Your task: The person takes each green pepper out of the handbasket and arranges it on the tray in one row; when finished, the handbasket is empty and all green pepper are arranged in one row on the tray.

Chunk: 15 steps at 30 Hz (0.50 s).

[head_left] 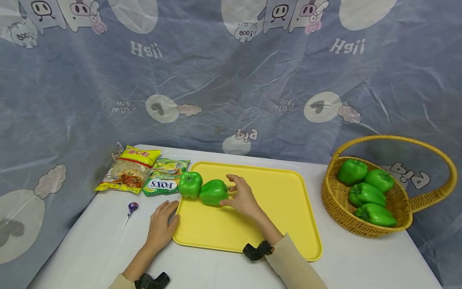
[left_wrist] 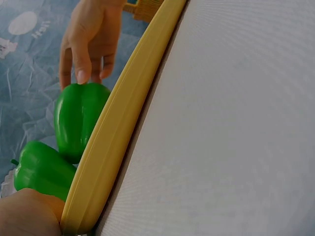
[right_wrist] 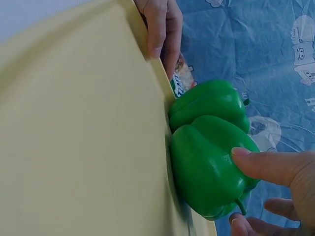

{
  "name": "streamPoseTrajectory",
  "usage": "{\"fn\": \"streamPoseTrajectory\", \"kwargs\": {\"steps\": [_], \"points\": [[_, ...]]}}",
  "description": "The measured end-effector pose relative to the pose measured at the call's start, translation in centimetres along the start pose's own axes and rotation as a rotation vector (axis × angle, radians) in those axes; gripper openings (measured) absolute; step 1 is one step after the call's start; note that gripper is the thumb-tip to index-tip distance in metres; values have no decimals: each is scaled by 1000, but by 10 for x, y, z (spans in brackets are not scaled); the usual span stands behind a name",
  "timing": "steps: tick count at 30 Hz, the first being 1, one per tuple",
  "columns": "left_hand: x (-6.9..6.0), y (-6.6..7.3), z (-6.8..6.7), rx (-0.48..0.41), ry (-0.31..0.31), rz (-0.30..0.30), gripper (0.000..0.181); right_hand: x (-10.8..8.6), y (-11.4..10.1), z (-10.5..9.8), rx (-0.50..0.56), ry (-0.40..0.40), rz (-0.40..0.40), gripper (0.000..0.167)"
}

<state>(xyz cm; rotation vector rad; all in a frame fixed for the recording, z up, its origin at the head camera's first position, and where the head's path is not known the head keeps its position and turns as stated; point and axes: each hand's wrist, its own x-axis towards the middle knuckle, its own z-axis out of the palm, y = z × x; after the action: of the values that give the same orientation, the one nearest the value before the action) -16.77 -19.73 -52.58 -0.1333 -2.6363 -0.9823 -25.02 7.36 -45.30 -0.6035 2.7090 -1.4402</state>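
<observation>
Two green bell peppers lie side by side at the left of a yellow tray (head_left: 274, 200). The left pepper (head_left: 190, 184) stands with its lobes upward, against the tray's left rim; the right pepper (head_left: 213, 192) lies on its side, stem to the right. My right hand (head_left: 242, 196) is at that stem end, thumb at the pepper's surface and the other fingers spread apart from it, as the right wrist view shows. Beside the tray's left rim rests my left hand (head_left: 162, 224), fingers extended and touching the edge.
A wicker basket (head_left: 333, 204) with a tall handle holds several green peppers (head_left: 367, 194) at the right. Left of the tray lie a yellow pasta bag (head_left: 128, 170), a green FOX'S candy bag (head_left: 165, 176) and a purple lollipop (head_left: 132, 207). A grey-blue printed sheet (head_left: 216, 80) hangs behind.
</observation>
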Motion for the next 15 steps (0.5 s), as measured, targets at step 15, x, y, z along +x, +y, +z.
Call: {"fn": "streamPoseTrajectory", "kwargs": {"steps": [15], "points": [[0,2,-1,4,-2,-3,43,10,4,10,-127,-23,9,84]]}}
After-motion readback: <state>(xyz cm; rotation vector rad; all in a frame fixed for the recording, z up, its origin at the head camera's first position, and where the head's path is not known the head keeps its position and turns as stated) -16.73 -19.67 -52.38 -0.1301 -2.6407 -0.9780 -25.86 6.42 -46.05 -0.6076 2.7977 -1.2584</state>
